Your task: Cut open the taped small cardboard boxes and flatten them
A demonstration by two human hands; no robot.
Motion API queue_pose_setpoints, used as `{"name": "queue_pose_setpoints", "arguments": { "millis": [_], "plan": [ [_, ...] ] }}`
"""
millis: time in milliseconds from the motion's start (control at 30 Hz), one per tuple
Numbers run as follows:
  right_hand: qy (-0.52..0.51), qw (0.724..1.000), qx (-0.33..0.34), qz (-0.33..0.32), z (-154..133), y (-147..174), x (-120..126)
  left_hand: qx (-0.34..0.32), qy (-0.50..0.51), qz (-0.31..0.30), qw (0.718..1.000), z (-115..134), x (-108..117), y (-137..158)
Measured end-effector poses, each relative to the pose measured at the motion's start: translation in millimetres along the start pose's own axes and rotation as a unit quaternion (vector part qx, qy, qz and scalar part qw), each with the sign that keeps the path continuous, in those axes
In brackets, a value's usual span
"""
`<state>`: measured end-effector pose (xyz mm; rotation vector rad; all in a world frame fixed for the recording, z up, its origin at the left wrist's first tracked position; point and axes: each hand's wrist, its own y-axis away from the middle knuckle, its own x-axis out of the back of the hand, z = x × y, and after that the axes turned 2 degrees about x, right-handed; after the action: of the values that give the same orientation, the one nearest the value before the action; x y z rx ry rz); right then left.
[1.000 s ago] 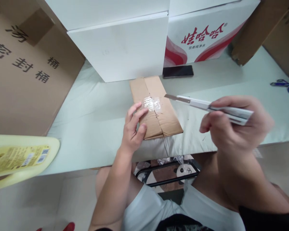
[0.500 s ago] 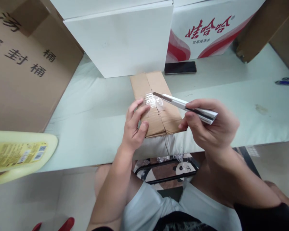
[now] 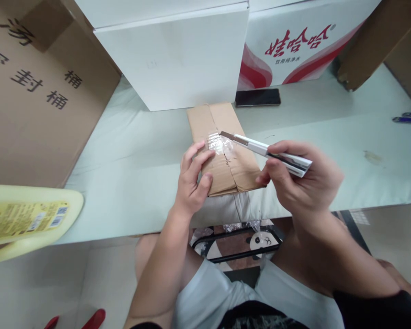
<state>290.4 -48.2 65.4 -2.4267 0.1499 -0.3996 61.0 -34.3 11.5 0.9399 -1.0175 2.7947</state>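
Note:
A small brown cardboard box (image 3: 245, 171) lies on the pale green covered surface in front of me, with clear tape (image 3: 215, 143) across the seam on its top. My left hand (image 3: 193, 180) grips the box along its left side, its fingers reaching onto the top beside the tape. In my right hand (image 3: 303, 180) is a white utility knife (image 3: 256, 147), its blade out and pointing to the left. The blade tip is over the seam at the tape's upper edge; I cannot tell whether it touches. Fingers of the right hand are near the box's right front corner.
White cartons (image 3: 178, 64) stand behind the box, with a black phone (image 3: 258, 97) before them. A large brown carton (image 3: 37, 114) and a yellow bottle (image 3: 30, 219) are at the left. A blue-handled item (image 3: 407, 119) lies far right. A panda-patterned piece (image 3: 233, 244) is below the front edge.
The whole view has shifted very slightly. Both hands, the knife and the box keep nearly the same places relative to one another.

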Motion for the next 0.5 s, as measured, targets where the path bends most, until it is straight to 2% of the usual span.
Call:
{"name": "queue_pose_setpoints", "arguments": {
  "millis": [333, 500],
  "plan": [
    [-0.005, 0.999, -0.012, -0.035, -1.0, 1.1, -2.2, 0.001, 0.001, 0.001, 1.0, 0.4, -0.1, 0.0],
    [0.03, 0.999, -0.01, -0.042, -9.2, -0.3, 1.9, 0.0, -0.01, -0.006, 1.0, -0.9, 1.3, 0.1]
  ]
}}
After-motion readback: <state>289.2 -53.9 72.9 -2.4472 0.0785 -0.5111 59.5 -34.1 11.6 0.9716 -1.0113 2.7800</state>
